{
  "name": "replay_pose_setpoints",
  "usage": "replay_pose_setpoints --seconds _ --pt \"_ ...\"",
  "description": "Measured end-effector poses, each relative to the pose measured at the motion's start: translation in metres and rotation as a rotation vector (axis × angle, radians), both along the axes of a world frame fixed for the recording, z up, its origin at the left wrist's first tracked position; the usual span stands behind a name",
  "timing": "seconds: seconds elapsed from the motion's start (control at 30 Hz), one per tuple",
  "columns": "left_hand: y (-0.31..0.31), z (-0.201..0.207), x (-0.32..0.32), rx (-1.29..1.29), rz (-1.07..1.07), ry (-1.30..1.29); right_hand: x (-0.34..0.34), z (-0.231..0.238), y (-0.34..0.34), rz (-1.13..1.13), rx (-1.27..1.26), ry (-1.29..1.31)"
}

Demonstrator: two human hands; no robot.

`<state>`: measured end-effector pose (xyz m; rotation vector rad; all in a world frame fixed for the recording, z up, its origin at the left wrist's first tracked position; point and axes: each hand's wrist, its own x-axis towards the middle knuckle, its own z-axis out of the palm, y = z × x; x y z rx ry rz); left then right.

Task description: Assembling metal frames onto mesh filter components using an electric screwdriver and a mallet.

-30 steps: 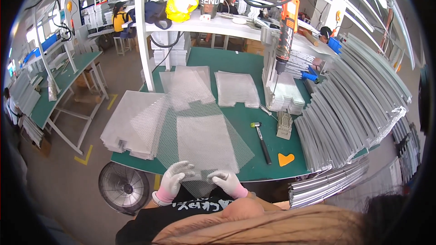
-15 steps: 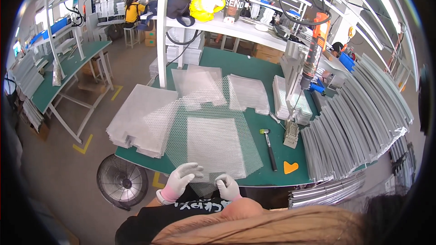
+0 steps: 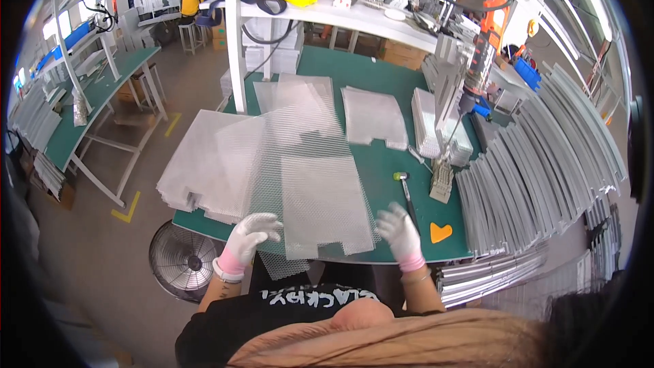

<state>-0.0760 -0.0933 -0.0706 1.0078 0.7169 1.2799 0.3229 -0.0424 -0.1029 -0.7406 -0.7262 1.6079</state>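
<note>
My left hand (image 3: 255, 234), in a white glove with a pink cuff, is beside the left edge of a large see-through mesh sheet (image 3: 281, 268). Its fingers are extended and the thumb stands apart; whether it touches the mesh I cannot tell. One corner of the mesh hangs past the table's front edge. A pale, notched rectangular sheet (image 3: 325, 204) shows together with the mesh; which one is on top is unclear. Off the right edge of these sheets my right hand (image 3: 399, 233), gloved alike, is raised with its fingers spread and holds nothing.
A pale sheet stack (image 3: 204, 160) lies left, another sheet pile (image 3: 373, 117) behind. Right are a hammer (image 3: 408, 197), an orange scraper (image 3: 441, 233), a hanging power screwdriver (image 3: 486, 51) and many grey metal strips (image 3: 538, 170). A floor fan (image 3: 184, 262) stands by the green table (image 3: 381, 170).
My hands have moved apart and forward, the right one well to the right, its fingers now spread. The mesh spreads less far to the right; the pale sheet's notched front edge now shows.
</note>
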Motion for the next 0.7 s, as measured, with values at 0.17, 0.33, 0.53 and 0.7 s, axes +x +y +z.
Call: replay_pose_setpoints --seconds 0.17,0.33,0.53,0.7 --pt "0.020 -0.011 0.047 -0.067 0.101 0.166 -0.039 0.071 0.001 0.132 0.228 -0.953" --pt "0.039 -0.010 0.083 -0.041 0.525 0.566 -0.036 0.035 0.018 -0.141 0.465 -1.381" --pt "0.047 -0.027 0.083 0.216 0.459 1.406 -0.040 0.011 0.019 -0.097 0.403 -1.489" --pt "0.055 -0.024 0.087 0.058 0.347 1.573 -0.042 -0.001 0.023 0.003 0.288 -1.494"
